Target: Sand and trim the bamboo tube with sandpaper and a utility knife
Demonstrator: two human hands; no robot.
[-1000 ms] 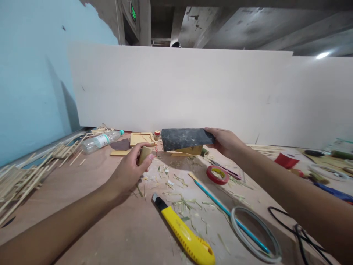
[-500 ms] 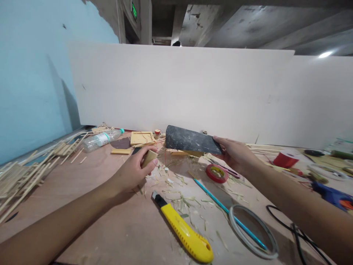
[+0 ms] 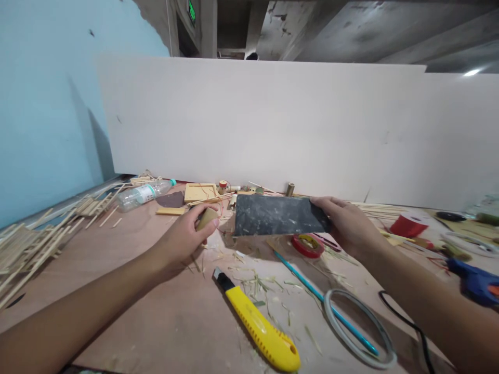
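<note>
Dark, white-scuffed sheet [image 3: 278, 215]: held up over the far middle of the table [image 3: 156, 327], right end gripped by the right hand [image 3: 345, 222]. Tan cylindrical piece [image 3: 206, 219]: left of the sheet, closed in the left hand [image 3: 189, 234]; hands apart. Yellow utility knife [image 3: 259, 327]: near middle, blade end pointing far left. Red tape roll [image 3: 306, 251]: beyond the knife, to its right. Clear, teal-capped bottle [image 3: 144, 195]: far left, lying on its side.

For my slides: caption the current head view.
Left hand grips a small tan piece, right hand a dark sheet, with a yellow utility knife lying on the table.
</note>
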